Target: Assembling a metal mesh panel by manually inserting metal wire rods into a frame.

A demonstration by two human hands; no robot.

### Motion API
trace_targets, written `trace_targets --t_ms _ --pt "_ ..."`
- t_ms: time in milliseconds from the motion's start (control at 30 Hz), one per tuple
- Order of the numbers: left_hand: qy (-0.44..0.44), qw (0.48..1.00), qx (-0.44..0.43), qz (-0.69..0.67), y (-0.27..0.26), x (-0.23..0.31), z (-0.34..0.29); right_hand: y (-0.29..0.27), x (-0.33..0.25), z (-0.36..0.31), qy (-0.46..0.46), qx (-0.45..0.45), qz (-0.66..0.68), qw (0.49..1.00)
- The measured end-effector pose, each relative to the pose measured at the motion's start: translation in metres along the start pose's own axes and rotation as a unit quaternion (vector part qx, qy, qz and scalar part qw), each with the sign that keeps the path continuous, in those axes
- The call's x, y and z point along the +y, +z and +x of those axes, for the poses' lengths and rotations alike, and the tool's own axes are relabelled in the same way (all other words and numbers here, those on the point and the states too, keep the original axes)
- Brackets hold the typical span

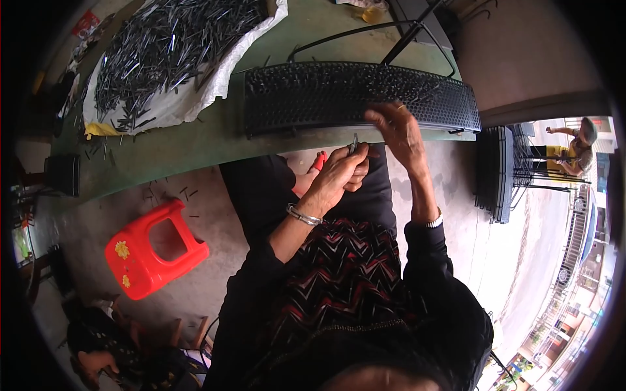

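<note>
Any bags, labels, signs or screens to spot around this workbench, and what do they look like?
White woven sack: spread open on the green table, upper left, under a heap of dark metal pins.
Red-and-white label or packet: small, at the table's far left corner; too blurred to tell more.
Blue sign: far right, on a building outside.
No screens show.

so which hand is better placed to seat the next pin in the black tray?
Probably the right hand: its fingers already rest on the black perforated tray. The left hand sits short of the tray's near edge, pinching a small metal pin, so it would likely feed.
</note>
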State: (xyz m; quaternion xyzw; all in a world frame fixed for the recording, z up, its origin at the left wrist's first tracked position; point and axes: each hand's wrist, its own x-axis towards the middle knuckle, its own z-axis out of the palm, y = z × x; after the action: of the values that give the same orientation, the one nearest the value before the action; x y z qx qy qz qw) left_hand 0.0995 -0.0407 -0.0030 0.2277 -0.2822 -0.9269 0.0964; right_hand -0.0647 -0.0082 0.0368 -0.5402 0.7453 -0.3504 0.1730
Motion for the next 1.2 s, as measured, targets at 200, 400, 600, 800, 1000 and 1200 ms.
trace_targets --t_ms 200,400,600,800,1000,1200 --pt "-0.006 1.0 -0.01 0.017 -0.001 -0.008 0.006 -0.013 0.005 -0.018 0.033 -0.173 0.178 0.968" --pt "0.045 0.999 0.023 -0.011 0.002 -0.007 0.008 -0.01 0.011 -0.017 0.043 -0.03 0.198 0.979" --pt "0.047 0.997 0.017 -0.051 -0.006 -0.009 0.011 -0.004 0.01 0.006 -0.047 0.258 -0.018 0.965" --pt "0.102 0.99 0.098 -0.023 0.0 -0.001 0.012 0.007 0.016 0.022 -0.078 0.264 -0.101 0.956" --pt "0.108 0.979 0.154 -0.073 -0.021 -0.003 0.027 0.003 0.012 0.019 -0.038 0.249 -0.081 0.964" --pt "0.1 0.989 0.074 -0.081 -0.01 0.003 0.019 0.013 0.034 0.022 -0.094 0.227 -0.127 0.961"
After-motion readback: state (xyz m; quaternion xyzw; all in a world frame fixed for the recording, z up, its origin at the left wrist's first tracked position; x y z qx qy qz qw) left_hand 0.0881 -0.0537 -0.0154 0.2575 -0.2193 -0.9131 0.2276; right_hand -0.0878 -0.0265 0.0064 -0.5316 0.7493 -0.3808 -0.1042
